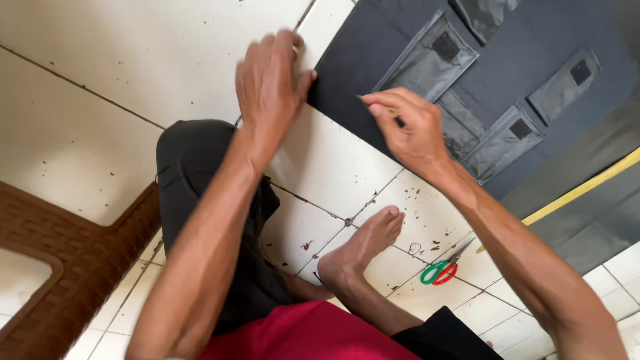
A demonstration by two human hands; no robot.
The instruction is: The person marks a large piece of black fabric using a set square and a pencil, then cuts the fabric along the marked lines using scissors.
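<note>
We are sitting on the tiled floor and marking a dark fabric panel spread out ahead of us. Our left hand is lying flat, fingers together, pressing down the near corner of the cloth just where it meets the tile; that grip is not clenched on anything, only pinning. Our right hand is pinching a thin marking stick, probably chalk or a pencil, between thumb and forefingers.

To do this well, we are judging that the pinning hand should be keeping the edge taut while the marking hand is drawing lightly, so the cloth is not creeping or puckering under the tip.

The stick's long axis is running roughly left to right across the view, its tip pointing out of the grip toward the pinning hand and lying against the cloth's near edge. The sewn grey pockets are lying just beyond the grip. The yellow tape measure and the green and red scissors are lying well behind the grip, near our bare foot.
</note>
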